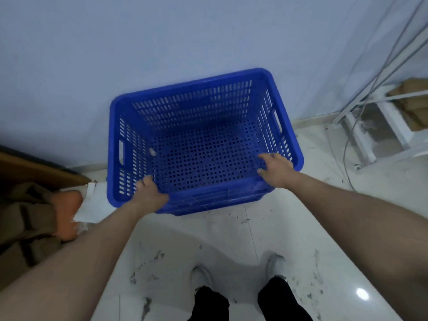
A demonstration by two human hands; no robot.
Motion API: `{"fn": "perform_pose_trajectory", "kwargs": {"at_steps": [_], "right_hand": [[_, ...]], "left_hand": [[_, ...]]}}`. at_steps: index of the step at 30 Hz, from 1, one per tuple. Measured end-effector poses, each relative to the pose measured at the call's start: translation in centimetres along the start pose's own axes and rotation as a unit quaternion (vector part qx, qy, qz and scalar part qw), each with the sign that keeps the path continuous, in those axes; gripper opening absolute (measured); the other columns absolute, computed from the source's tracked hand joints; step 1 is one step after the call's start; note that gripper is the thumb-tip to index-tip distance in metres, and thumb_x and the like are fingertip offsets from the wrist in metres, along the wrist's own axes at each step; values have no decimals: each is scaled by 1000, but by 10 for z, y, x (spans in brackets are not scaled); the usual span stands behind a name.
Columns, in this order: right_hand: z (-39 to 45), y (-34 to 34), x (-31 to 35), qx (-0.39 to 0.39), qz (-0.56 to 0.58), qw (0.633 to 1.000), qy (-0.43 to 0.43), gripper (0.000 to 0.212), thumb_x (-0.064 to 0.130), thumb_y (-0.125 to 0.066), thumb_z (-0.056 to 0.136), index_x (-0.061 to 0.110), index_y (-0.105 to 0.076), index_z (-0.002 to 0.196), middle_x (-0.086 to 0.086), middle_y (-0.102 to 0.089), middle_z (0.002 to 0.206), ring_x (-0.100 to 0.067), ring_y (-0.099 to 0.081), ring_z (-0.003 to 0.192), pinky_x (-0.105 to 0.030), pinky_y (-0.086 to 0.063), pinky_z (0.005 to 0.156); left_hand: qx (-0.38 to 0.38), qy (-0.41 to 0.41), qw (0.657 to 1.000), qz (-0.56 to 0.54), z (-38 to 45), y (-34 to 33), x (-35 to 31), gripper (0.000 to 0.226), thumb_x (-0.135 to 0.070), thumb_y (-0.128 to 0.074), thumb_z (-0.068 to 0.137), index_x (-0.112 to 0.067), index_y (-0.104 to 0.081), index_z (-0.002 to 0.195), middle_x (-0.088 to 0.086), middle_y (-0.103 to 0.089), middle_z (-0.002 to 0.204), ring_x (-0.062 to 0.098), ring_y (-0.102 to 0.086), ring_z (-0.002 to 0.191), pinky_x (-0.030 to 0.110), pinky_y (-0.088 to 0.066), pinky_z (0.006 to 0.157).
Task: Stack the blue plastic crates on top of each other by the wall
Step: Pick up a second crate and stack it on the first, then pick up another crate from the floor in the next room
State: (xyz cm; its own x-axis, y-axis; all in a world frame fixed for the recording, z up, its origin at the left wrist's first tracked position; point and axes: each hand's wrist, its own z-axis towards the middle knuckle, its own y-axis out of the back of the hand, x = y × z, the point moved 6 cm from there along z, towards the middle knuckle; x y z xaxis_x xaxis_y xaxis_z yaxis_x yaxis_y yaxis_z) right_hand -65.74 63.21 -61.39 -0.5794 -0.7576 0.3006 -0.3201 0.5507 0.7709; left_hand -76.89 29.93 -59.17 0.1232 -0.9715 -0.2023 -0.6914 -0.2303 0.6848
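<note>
While we look down, we count one crate clearly, blue, against the wall; ribs under its near rim hint at a second beneath, but we cannot tell. Two hands work it. Our left hand is clamped over the near rim by the left corner. Our right hand lies on the near right corner, fingers spread, gripping nothing. Two white shoes stand on the tiled floor.

Blue perforated crate, upright, against wall
</note>
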Motion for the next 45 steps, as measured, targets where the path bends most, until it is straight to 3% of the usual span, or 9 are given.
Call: {"fn": "perform_pose_trajectory", "kwargs": {"at_steps": [3,7,11,14,18,26,31,36,45], "right_hand": [[-41,64,27,-99,173,978,56,41,39,-48,99,11,-55,70,-8,-56,71,-22,-53,66,-33,-41,62],[-120,149,28,-189,291,934,82,9,18,-57,94,14,-64,99,3,-59,98,-13,-57,83,-33,-49,80],[-203,203,-13,-303,351,885,31,30,24,-63,91,19,-57,62,3,-61,63,-27,-68,73,-33,-54,71],[-280,208,-61,-378,375,845,-42,13,15,-60,93,7,-70,92,-5,-67,87,-16,-59,82,-9,-41,64],[-412,171,-127,-478,440,743,-162,9,13,-66,89,5,-69,86,-7,-64,76,-15,-56,69,-26,-44,67],[-680,43,-197,-614,488,541,-304,33,30,-50,97,9,-53,72,-8,-56,64,-5,-49,39,-15,-38,39],[-835,-73,-232,-661,497,419,-374,25,24,-49,95,12,-55,74,-7,-55,68,-10,-50,50,-13,-39,40],[-988,-234,-261,-625,471,375,-497,26,25,-49,89,16,-55,66,-12,-63,67,-26,-63,66,-46,-57,67],[-1181,-489,-256,-539,476,208,-663,17,13,-50,84,8,-66,87,-16,-70,88,-35,-68,87,-43,-57,81]], "left_hand": [[-32,-136,983,-116,-77,28,-92,28,-27,-50,95,-7,-54,114,13,-56,105,16,-47,67,42,-49,73],[-29,-253,941,-222,-168,49,-194,34,-31,-36,101,-15,-65,111,-4,-57,104,17,-55,97,38,-45,93],[-35,-355,836,-417,-242,53,-275,23,-25,-52,94,-20,-69,107,-11,-62,110,6,-57,103,33,-50,96],[95,-419,811,-396,-299,8,-327,26,-30,-45,95,-21,-69,93,-5,-66,105,11,-60,102,32,-51,93],[224,-491,783,-310,-393,-73,-357,18,-24,-56,89,-16,-62,74,3,-63,78,19,-57,82,33,-47,79],[376,-565,726,-111,-607,-236,-300,39,-25,-41,93,-20,-30,57,-9,-30,38,9,-23,32,22,-21,44],[392,-648,649,75,-733,-346,-226,26,-18,-40,92,-13,-46,67,6,-41,59,17,-36,48,25,-28,49],[422,-664,573,228,-853,-486,-134,19,-15,-43,90,-10,-57,78,9,-57,74,21,-52,64,29,-42,59],[353,-696,432,452,-978,-669,14,24,-12,-54,87,-5,-59,110,14,-66,101,21,-64,77,26,-51,61]]}}
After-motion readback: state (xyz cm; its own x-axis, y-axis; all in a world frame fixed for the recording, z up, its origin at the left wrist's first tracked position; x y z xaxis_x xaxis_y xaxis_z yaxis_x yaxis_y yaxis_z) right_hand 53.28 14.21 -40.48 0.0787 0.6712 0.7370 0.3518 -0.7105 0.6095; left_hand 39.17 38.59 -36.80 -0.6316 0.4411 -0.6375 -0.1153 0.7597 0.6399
